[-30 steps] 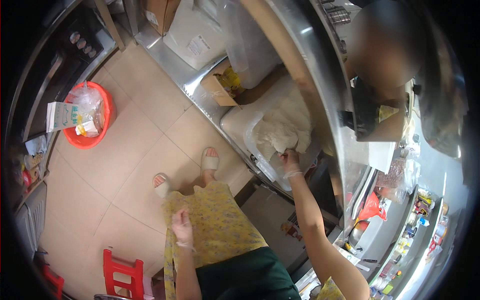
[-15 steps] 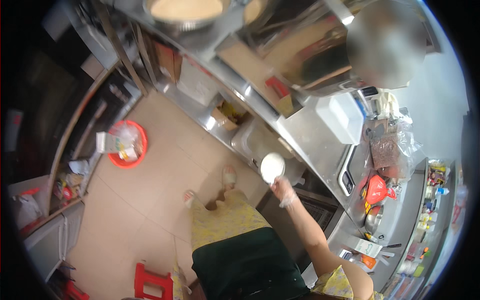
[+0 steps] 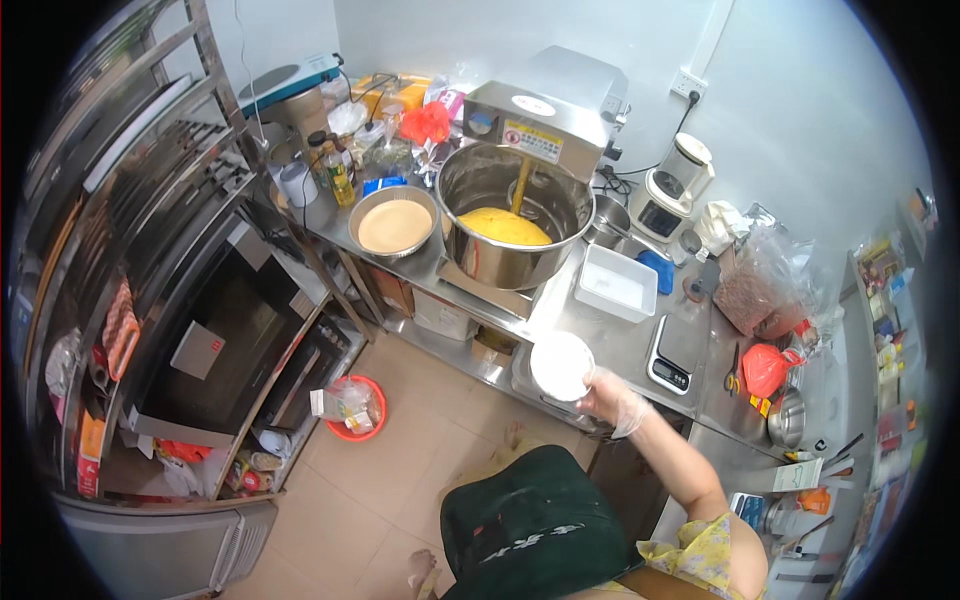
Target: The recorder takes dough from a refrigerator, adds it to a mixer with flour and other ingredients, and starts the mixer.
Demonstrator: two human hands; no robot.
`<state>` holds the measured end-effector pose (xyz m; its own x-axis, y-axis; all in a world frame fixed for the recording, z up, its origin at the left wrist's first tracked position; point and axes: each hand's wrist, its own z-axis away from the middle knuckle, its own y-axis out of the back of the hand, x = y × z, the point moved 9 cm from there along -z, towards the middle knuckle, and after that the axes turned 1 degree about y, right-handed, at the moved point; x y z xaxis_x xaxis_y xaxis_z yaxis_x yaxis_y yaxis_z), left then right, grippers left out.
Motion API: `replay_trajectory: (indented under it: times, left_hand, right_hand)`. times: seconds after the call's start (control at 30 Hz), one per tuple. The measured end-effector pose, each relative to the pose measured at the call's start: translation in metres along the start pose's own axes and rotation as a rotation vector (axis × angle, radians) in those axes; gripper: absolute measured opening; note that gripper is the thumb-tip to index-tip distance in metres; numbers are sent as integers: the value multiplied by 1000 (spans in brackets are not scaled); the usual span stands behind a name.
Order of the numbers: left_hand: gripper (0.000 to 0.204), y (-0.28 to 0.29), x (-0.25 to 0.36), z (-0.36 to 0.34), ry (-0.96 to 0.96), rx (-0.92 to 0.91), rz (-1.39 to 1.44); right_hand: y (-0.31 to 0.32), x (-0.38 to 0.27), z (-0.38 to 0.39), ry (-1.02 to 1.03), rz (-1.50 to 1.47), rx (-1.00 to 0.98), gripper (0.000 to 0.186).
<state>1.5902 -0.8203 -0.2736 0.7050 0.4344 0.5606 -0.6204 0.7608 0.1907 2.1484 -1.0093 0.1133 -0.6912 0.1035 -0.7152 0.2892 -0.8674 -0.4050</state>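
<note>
Head camera: a plastic-gloved right hand [image 3: 604, 398] grips a white bowl [image 3: 561, 366] of what looks like powder by its rim, roughly level, likely against spills, before the steel counter [image 3: 612, 342]. The blurred left hand [image 3: 424, 573] is low in view, its grip impossible to tell. Yellow dough [image 3: 503, 226] sits beneath a mixer [image 3: 577, 120] bearing a yellow label [image 3: 533, 141] and oval badge [image 3: 533, 105].

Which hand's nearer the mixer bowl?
Right. Right hand is below and right of the mixer bowl in view; left hand is farther down, near the bottom edge.
</note>
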Motion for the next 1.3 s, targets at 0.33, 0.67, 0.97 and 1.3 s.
replay_trajectory:
  times: [0.33,0.67,0.97,1.3]
  left_hand:
    - [12,-12,176,-31,55,234,305]
    - [17,-68,166,-33,94,131,165]
    - [16,-17,189,-84,-146,-155,-760]
    - [9,113,343,-166,136,122,42]
  right_hand:
    - [-75,-205,-43,193,411,-147,29]
    - [-102,-253,-162,328,920,-55,23]
    - [-115,-265,-160,660,1764,323,25]
    - [-114,-266,-131,665,1778,626,32]
